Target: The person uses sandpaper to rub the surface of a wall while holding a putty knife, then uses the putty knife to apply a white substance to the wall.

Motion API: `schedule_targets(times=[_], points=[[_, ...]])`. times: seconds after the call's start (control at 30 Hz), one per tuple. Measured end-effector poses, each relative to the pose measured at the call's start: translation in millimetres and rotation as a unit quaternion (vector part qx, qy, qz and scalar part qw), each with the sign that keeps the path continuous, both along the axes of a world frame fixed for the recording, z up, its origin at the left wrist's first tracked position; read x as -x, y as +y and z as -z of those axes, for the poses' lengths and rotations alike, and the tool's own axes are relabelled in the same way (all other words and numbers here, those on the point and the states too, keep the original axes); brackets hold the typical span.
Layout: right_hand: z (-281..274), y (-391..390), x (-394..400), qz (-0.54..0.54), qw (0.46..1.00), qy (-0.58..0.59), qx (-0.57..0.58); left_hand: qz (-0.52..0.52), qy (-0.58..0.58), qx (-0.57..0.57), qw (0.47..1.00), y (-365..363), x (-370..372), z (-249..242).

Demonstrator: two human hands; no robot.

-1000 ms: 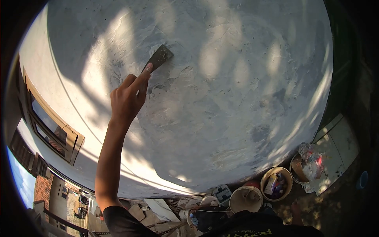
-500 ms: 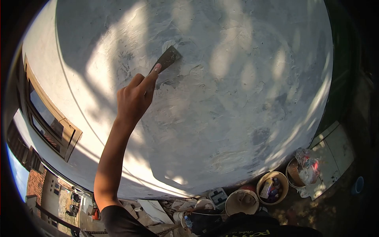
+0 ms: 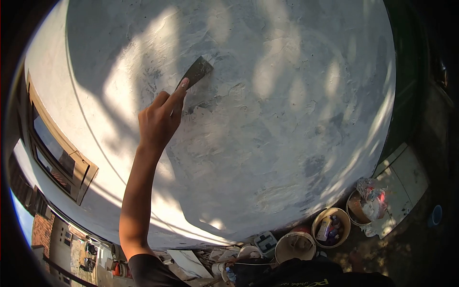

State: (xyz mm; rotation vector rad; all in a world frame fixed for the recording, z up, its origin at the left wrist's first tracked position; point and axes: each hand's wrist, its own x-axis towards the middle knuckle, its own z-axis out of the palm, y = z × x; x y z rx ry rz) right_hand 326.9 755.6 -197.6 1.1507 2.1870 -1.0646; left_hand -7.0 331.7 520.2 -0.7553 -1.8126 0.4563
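My left hand (image 3: 158, 119) is closed around a putty knife (image 3: 198, 71), one finger stretched along the dark blade. The blade's wide end is against or very close to the rough white wall (image 3: 267, 129), pointing up and to the right. Putty smears and ridges cover the wall around it, with grey patches showing through. The knife's handle is hidden in my fist. My right hand is out of view.
Below the wall stand a bucket with bottles (image 3: 331, 228), a whitish bucket (image 3: 295, 246) and a container with plastic bags (image 3: 366, 208). Broken tiles (image 3: 189, 263) lie at the wall's foot. A wooden-framed window (image 3: 60, 143) is at left, a blue cup (image 3: 435, 215) at far right.
My left hand and the putty knife have shifted slightly left, with the blade turning a little. The view has also moved slightly.
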Motion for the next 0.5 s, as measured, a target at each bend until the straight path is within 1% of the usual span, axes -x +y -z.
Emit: schedule_targets(times=[0.07,0.1,0.17,0.2,0.27,0.37,0.4,0.43,0.5], points=[[62.0,8.5,-18.1,-0.095,0.991,0.039,-0.091,-0.008,-0.02,0.007,1.0,12.0,-4.8,-14.3],[91.1,13.5,-25.6,-0.133,0.981,0.051,-0.128,0.005,-0.009,0.025,1.0,5.7,-4.8,-20.5],[121.3,17.3,-30.2,-0.182,0.969,0.052,-0.16,-0.008,-0.005,0.045,0.999,-12.3,-7.0,-30.5],[114.0,15.2,-27.9,-0.137,0.982,0.036,-0.129,-0.012,-0.003,0.056,0.998,-17.3,-6.6,-35.6],[80.5,11.5,-24.8,-0.047,0.997,0.002,-0.067,0.002,-0.015,0.065,0.998,-14.3,-3.9,-43.1],[44.7,5.7,-31.6,0.016,0.999,0.039,0.005,0.014,-0.042,0.069,0.997,5.2,-1.8,-54.4],[45.6,11.0,-31.0,-0.077,0.996,0.012,-0.041,0.011,-0.042,0.078,0.996,3.6,-4.0,-57.4],[47.0,15.3,-32.2,-0.169,0.982,-0.017,-0.083,0.009,-0.044,0.09,0.995,0.6,-5.4,-61.1],[57.6,21.5,-32.6,-0.23,0.965,-0.041,-0.116,0.008,-0.039,0.113,0.993,-7.8,-4.0,-67.1]])
